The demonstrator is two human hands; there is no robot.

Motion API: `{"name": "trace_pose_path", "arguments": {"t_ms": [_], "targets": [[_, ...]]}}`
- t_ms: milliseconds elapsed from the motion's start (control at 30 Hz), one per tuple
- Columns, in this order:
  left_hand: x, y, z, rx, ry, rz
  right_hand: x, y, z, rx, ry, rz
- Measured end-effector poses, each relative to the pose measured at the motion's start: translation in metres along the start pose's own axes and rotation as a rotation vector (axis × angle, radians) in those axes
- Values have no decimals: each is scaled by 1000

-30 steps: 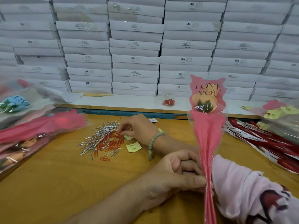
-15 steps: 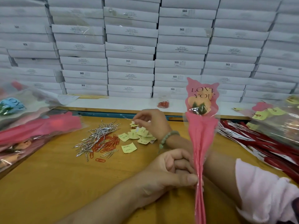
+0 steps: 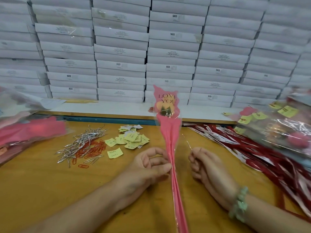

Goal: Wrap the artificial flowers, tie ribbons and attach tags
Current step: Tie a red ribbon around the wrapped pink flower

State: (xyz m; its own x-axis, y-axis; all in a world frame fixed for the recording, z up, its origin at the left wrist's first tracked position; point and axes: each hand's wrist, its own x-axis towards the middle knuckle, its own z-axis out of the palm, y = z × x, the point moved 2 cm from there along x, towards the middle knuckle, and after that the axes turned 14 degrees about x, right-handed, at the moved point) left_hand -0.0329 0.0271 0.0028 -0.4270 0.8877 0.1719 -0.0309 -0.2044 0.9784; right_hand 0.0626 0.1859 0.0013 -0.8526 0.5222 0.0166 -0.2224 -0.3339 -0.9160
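A wrapped artificial flower (image 3: 170, 132) in a pink and clear sleeve printed "LOVE YOU" stands upright over the wooden table (image 3: 42, 187). My left hand (image 3: 151, 167) pinches its gathered stem at mid-height. Just right of the stem, my right hand (image 3: 202, 163) pinches a thin silver twist tie (image 3: 187, 142) that points up. Left of the flower lie a pile of silver twist ties (image 3: 82, 142), orange paper clips (image 3: 91, 151) and yellow paper tags (image 3: 131, 139).
Red ribbons with white labels (image 3: 249, 148) spread along the right. Bagged finished flowers with yellow tags (image 3: 276, 128) lie at far right, and pink sleeves in plastic (image 3: 30, 132) at left. White boxes (image 3: 171, 52) are stacked behind a white ledge.
My right hand left the pile on the left, crossed behind the flower and now sits right of the stem holding a twist tie. My left hand kept its grip.
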Motion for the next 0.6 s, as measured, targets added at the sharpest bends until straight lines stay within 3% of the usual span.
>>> {"name": "trace_pose_path", "arguments": {"t_ms": [133, 333, 600], "targets": [[-1, 0, -2, 46, 59, -41, -8, -4, 7, 7, -55, -43], [0, -5, -1, 76, 74, -36, -23, -7, 18, -189, -301, -72], [-1, -6, -1, 69, 71, -19, -23, -5, 19, -197, -361, -3]]}}
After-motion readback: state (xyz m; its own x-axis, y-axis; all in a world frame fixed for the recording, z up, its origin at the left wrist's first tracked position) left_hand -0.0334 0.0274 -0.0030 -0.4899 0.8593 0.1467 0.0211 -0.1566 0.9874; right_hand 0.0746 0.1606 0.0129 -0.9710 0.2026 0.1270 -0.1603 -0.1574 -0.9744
